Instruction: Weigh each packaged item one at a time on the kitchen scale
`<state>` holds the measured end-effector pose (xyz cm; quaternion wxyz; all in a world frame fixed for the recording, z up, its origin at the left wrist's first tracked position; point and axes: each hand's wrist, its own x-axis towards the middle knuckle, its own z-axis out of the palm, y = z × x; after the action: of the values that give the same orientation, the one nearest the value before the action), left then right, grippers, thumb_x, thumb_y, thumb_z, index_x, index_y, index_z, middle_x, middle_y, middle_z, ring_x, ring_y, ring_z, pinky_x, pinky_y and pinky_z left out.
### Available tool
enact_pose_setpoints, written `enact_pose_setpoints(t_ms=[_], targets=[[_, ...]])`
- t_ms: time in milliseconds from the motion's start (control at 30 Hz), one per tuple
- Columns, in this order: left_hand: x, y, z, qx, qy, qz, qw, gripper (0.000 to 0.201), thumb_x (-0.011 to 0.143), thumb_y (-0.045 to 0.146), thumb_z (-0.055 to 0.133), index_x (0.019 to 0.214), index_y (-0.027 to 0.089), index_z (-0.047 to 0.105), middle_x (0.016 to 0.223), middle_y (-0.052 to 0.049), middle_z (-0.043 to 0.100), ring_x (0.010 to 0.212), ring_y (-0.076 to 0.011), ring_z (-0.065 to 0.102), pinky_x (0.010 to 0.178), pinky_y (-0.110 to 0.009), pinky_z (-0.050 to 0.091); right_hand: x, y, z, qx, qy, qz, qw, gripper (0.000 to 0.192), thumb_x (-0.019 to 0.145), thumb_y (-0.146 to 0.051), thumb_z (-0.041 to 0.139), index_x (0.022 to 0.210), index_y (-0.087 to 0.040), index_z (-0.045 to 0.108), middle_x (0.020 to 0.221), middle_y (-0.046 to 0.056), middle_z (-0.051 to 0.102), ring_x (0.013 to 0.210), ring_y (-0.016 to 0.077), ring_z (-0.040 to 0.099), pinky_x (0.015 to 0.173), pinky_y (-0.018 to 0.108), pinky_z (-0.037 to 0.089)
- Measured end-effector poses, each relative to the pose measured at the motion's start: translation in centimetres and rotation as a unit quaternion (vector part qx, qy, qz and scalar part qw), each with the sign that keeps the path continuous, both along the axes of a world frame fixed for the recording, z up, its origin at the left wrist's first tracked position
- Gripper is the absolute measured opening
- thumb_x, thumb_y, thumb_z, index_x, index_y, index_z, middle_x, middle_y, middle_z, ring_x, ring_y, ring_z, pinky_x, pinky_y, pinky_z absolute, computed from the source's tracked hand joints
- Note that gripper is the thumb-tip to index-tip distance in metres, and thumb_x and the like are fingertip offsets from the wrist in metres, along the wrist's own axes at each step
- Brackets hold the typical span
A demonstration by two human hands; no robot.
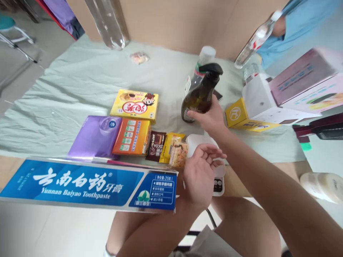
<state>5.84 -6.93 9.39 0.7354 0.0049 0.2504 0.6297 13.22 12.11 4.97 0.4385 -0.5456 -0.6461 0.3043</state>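
My right hand (213,116) is wrapped round a dark pump bottle (199,96), which leans to the right in front of a clear bottle with a white cap (207,53). My left hand (200,173) is turned palm up with loosely bent fingers and nothing in it. It is over a white kitchen scale (219,173), covering much of it. Beside that hand lie a pale wrapped snack (179,154), a yellow packet (170,144) and a brown cocoa packet (156,145). A long blue toothpaste box (88,184) juts over the near table edge, left of my left hand.
An orange pack (132,136), a purple pack (93,137) and a yellow box (135,105) sit on the left. White and pink boxes (302,78) are stacked at the right, near a yellow carton (237,113). A cardboard panel (174,25) stands behind. A person's blue sleeve (302,28) shows beyond it.
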Motion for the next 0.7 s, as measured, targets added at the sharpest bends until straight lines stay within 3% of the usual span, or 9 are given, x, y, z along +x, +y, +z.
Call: enact_pose_setpoints(t_ms=[133, 233, 300, 367, 467, 600, 700], targets=[[0.0, -0.8, -0.7, 0.104, 0.159, 0.000, 0.982, 0.037, 0.083, 0.053, 0.066, 0.097, 0.018, 0.069, 0.099, -0.007, 0.069, 0.100, -0.0230, 0.065, 0.093, -0.036, 0.048, 1.7, -3.4, 2.9, 0.054, 0.129, -0.023, 0.990, 0.076, 0.056, -0.053, 0.098, 0.115, -0.027, 0.057, 0.115, 0.004, 0.076, 0.109, 0.0272, 0.075, 0.103, 0.053, 0.063], [0.0, -1.2, -1.4, 0.162, 0.351, 0.043, 0.921, 0.023, 0.088, 0.037, 0.065, 0.104, 0.021, 0.068, 0.106, -0.007, 0.069, 0.107, -0.0234, 0.062, 0.103, -0.040, 0.046, 4.2, -8.1, 4.9, 0.087, 0.175, -0.001, 0.981, 0.069, 0.057, -0.048, 0.101, 0.111, -0.028, 0.063, 0.110, 0.003, 0.078, 0.106, 0.0267, 0.077, 0.099, 0.049, 0.065], [-0.1, -1.3, -2.0, 0.179, 0.455, 0.081, 0.868, 0.025, 0.088, 0.031, 0.065, 0.112, 0.023, 0.065, 0.114, -0.007, 0.067, 0.114, -0.0238, 0.062, 0.108, -0.043, 0.046, 5.5, -11.3, 5.4, 0.065, 0.189, 0.004, 0.980, 0.065, 0.055, -0.043, 0.103, 0.106, -0.028, 0.066, 0.105, 0.002, 0.079, 0.102, 0.0272, 0.078, 0.093, 0.048, 0.067], [-0.4, -1.1, -2.7, 0.191, 0.522, 0.085, 0.827, 0.039, 0.086, 0.030, 0.068, 0.124, 0.023, 0.061, 0.127, -0.009, 0.066, 0.125, -0.0260, 0.062, 0.113, -0.046, 0.047, 6.2, -13.7, 5.1, 0.024, 0.189, 0.005, 0.982, 0.066, 0.053, -0.042, 0.104, 0.105, -0.028, 0.067, 0.103, 0.002, 0.079, 0.099, 0.0273, 0.077, 0.090, 0.048, 0.067], [-1.1, -0.4, -3.5, 0.205, 0.560, 0.020, 0.802, 0.065, 0.083, 0.034, 0.076, 0.142, 0.022, 0.053, 0.143, -0.013, 0.063, 0.136, -0.0295, 0.060, 0.119, -0.049, 0.048, 6.3, -15.5, 3.9, -0.035, 0.159, 0.009, 0.987, 0.074, 0.051, -0.049, 0.104, 0.112, -0.027, 0.068, 0.104, 0.003, 0.076, 0.096, 0.0263, 0.074, 0.087, 0.049, 0.066], [-2.3, 0.4, -4.3, 0.272, 0.558, -0.035, 0.783, 0.064, 0.089, 0.033, 0.078, 0.148, 0.025, 0.052, 0.142, -0.010, 0.067, 0.133, -0.0271, 0.065, 0.116, -0.044, 0.054, 5.9, -15.7, 2.2, -0.063, 0.147, 0.028, 0.987, 0.079, 0.053, -0.059, 0.101, 0.118, -0.028, 0.068, 0.107, 0.003, 0.075, 0.100, 0.0260, 0.072, 0.093, 0.050, 0.064], [-3.0, 0.2, -5.0, 0.288, 0.591, -0.035, 0.753, 0.073, 0.092, 0.043, 0.081, 0.154, 0.027, 0.047, 0.151, -0.012, 0.063, 0.142, -0.0303, 0.061, 0.122, -0.047, 0.052, 5.8, -15.6, 1.0, -0.047, 0.178, 0.074, 0.980, 0.086, 0.063, -0.062, 0.096, 0.136, -0.031, 0.061, 0.128, 0.006, 0.073, 0.118, 0.0285, 0.071, 0.107, 0.049, 0.062]])
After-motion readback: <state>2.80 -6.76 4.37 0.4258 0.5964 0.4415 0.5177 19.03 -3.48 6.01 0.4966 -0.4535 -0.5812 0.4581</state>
